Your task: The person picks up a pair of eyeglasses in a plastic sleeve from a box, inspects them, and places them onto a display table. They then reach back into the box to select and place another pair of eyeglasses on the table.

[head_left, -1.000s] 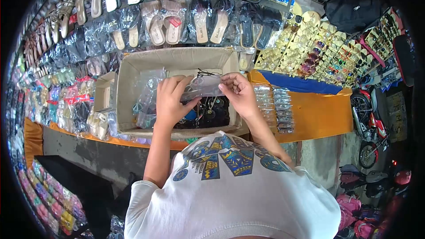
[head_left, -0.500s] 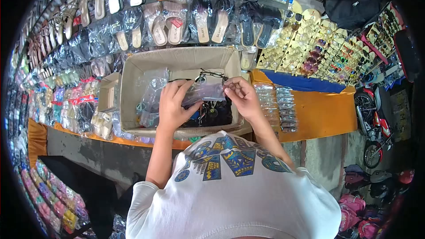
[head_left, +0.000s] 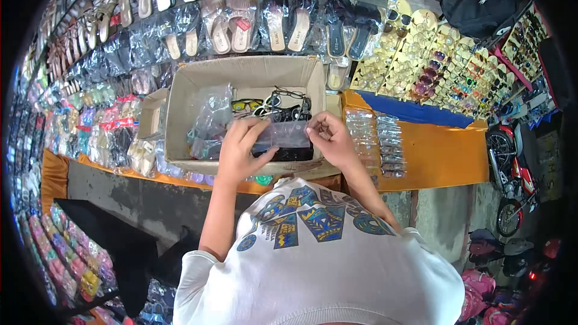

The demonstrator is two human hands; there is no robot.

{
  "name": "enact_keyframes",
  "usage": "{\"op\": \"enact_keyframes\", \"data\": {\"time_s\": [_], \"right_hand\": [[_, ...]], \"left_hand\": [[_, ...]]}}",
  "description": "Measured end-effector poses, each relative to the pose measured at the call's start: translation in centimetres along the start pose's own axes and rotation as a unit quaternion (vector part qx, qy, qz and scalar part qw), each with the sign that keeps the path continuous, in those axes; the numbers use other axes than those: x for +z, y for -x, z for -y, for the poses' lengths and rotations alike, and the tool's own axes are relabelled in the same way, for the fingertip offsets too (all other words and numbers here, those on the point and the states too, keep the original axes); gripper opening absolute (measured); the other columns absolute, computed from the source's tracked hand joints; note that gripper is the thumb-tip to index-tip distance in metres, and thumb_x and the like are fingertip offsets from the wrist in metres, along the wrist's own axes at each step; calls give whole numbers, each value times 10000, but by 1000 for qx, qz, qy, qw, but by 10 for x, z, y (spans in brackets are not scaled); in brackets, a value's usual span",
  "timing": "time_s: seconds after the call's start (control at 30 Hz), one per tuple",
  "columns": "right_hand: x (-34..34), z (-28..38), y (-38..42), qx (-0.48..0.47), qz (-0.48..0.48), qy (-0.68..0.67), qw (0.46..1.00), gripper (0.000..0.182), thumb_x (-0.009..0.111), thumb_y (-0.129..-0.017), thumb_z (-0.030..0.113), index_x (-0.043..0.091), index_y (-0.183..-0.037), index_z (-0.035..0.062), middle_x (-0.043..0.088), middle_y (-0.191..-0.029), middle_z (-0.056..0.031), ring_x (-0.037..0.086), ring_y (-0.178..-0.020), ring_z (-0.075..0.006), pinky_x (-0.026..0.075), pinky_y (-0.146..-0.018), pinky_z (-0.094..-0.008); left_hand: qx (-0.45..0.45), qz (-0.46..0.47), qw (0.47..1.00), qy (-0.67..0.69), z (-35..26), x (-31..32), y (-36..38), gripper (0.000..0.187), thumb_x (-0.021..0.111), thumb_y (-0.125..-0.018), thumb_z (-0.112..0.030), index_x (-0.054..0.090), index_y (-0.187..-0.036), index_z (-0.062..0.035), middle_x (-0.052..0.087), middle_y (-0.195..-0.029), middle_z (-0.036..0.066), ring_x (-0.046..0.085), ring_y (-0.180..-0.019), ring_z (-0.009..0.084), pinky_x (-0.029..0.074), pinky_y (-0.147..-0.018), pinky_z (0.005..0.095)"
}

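A clear plastic sleeve (head_left: 282, 134) is stretched between my two hands over an open cardboard box (head_left: 186, 84). My left hand (head_left: 242, 147) holds its left end, thumb below and fingers above. At the right end, my right hand (head_left: 330, 139) pinches the edge between thumb and curled fingers. Whether anything lies inside the sleeve cannot be made out. Behind it in the box are several eyeglasses (head_left: 274, 105), one pair with yellow lenses (head_left: 245, 106). Crumpled clear plastic bags (head_left: 211, 111) fill the box's left side.
Wrapped sandals (head_left: 277, 24) hang in rows behind the box. Sunglasses on yellow boards (head_left: 430, 72) stand at the right. Small packets (head_left: 390, 144) lie on an orange cloth (head_left: 445, 156). A small carton (head_left: 152, 114) is left of the box. A red motorcycle (head_left: 512, 174) stands far right.
The sleeve and both hands are slightly lower, and the sleeve looks flatter. Eyeglasses with yellow lenses now show behind it. The view has shifted a little.
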State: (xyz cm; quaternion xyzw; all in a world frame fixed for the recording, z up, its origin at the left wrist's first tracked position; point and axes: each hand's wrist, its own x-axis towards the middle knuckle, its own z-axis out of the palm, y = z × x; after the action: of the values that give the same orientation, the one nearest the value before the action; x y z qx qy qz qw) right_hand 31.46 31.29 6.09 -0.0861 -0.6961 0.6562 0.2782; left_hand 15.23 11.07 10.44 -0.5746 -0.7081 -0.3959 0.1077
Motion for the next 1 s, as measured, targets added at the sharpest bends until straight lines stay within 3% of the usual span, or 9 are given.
{"op": "enact_keyframes", "data": {"time_s": [0.13,0.27,0.43,0.53,0.6,0.8,0.87,0.9,1.0], "right_hand": [[-2,12,22,11,-13,95,995,94,693,-928,-21,684,-1009,25,687,-945,-8,618,-824,-85,480,-740,-250],[-11,22,41,11,2,131,991,146,668,-930,-34,744,-1047,7,715,-985,-59,641,-838,-128,508,-773,-274],[-27,24,60,-10,78,55,995,180,648,-961,-28,767,-1087,19,716,-1007,-66,655,-887,-140,524,-810,-286],[-40,25,72,85,152,15,985,148,665,-977,-20,746,-1101,-29,710,-1042,-55,669,-981,-127,541,-850,-269],[-46,20,78,144,186,-45,971,163,699,-972,14,780,-1113,25,724,-981,-52,652,-922,-100,521,-822,-272],[-56,38,84,114,173,53,977,300,838,-844,59,783,-1138,52,741,-1000,-18,648,-905,-85,519,-814,-256],[-58,35,81,146,171,77,971,317,854,-781,29,762,-1083,5,726,-1040,-44,657,-950,-134,524,-869,-282],[-55,30,80,89,156,77,981,336,852,-793,44,782,-1121,51,734,-1026,-25,651,-908,-104,514,-803,-263],[-48,30,64,61,164,96,980,325,841,-811,40,779,-1129,55,719,-1033,-30,654,-910,-127,512,-804,-268]], "left_hand": [[-16,-7,999,-27,-23,1,18,615,893,-665,-142,690,-1241,-67,654,-1133,99,618,-1025,330,512,-885,434],[-39,-9,998,-56,-49,10,35,605,879,-684,-163,687,-1251,-78,656,-1121,89,617,-1023,320,491,-892,433],[-54,-9,996,-65,-87,9,49,618,872,-682,-151,681,-1265,-75,655,-1125,104,623,-1003,323,513,-869,435],[-59,-4,994,-92,-105,14,62,615,873,-681,-144,681,-1259,-67,657,-1125,103,622,-986,321,512,-861,431],[-61,6,994,-90,-110,20,72,605,878,-684,-152,684,-1250,-59,658,-1122,100,621,-966,317,511,-851,433],[-47,14,996,-78,-117,29,79,708,917,-642,-189,663,-1289,-54,662,-1121,124,628,-987,350,507,-871,446],[-45,15,996,-81,-108,24,79,731,928,-621,-195,667,-1288,-50,665,-1130,122,627,-994,347,505,-868,443],[-56,14,996,-75,-101,21,79,731,930,-612,-192,672,-1282,-52,667,-1137,121,628,-1002,344,504,-868,442],[-56,9,996,-68,-87,7,69,677,910,-661,-191,665,-1279,-64,664,-1141,89,625,-989,317,500,-855,433]]}}
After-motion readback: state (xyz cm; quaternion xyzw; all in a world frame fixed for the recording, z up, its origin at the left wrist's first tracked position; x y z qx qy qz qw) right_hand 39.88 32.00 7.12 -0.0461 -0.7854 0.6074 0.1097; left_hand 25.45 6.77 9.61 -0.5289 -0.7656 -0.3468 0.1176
